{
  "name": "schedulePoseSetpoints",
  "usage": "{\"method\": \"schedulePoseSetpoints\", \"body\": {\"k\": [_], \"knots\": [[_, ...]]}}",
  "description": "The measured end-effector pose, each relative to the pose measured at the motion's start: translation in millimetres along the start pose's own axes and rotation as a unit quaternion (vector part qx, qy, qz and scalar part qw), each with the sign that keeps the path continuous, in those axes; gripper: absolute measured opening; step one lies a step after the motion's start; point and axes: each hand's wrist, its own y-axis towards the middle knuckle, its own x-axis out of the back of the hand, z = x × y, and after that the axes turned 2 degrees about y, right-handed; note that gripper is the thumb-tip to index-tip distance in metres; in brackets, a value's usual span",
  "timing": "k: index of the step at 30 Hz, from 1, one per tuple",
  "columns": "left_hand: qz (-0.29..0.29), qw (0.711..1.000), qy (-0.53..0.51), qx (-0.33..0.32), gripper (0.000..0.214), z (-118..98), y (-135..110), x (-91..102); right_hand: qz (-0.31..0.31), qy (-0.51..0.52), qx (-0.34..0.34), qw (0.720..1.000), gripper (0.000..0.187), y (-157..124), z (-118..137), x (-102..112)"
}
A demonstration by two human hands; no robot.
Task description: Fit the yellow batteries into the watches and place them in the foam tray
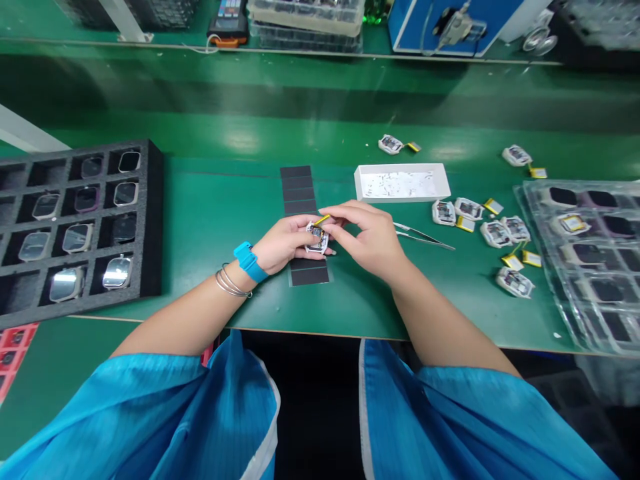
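Cradling a small white watch case (317, 249) over a green workbench (235, 193), a person in blue sleeves (150, 393) works with both bare hands close together. The left hand (285, 241), its wrist ringed by a blue band (249, 261) and silver bangles (231, 281), is closed around the case, thumb across the open side and fingers beneath. The right hand (373, 237), thumb and forefinger nearly together, pinches the end of a thin yellow piece (323, 220) at the upper edge of the case, its other fingers loosely curled. Partly hidden beneath the hands lies a black sheet (297, 183) divided into rectangles. Just beyond the right hand sit a shallow white tray (443, 177) of tiny dark bits and a pair of metal tweezers (425, 237). Farther right, more white cases (515, 283) lie scattered, several beside yellow-edged cells (531, 259), near stacked clear plastic trays (553, 293). At left, a black foam tray (153, 227) holds watch bodies (77, 238) in many of its compartments
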Motion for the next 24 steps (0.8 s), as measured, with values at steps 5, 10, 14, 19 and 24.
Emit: {"method": "schedulePoseSetpoints", "body": {"k": [5, 10, 14, 19, 24], "knots": [[-0.03, 0.999, 0.016, 0.009, 0.021, -5, 1, 0.4, -0.03, 0.009, -0.012, 0.999, 0.023, 2, -7, -11], [-0.135, 0.987, -0.027, -0.079, 0.018, -24, 2, 20.4, -0.101, 0.068, -0.112, 0.986, 0.023, 13, -21, -14], [-0.169, 0.979, -0.058, -0.094, 0.017, -32, 5, 37.7, -0.026, 0.041, -0.133, 0.99, 0.012, 21, -27, -17], [-0.15, 0.98, -0.082, -0.105, 0.017, -25, 12, 38.5, 0.046, -0.074, -0.099, 0.991, 0.012, 31, -34, -23], [-0.102, 0.98, -0.107, -0.129, 0.02, -17, 23, 31.7, 0.062, -0.132, -0.094, 0.985, 0.012, 35, -44, -26]]}}
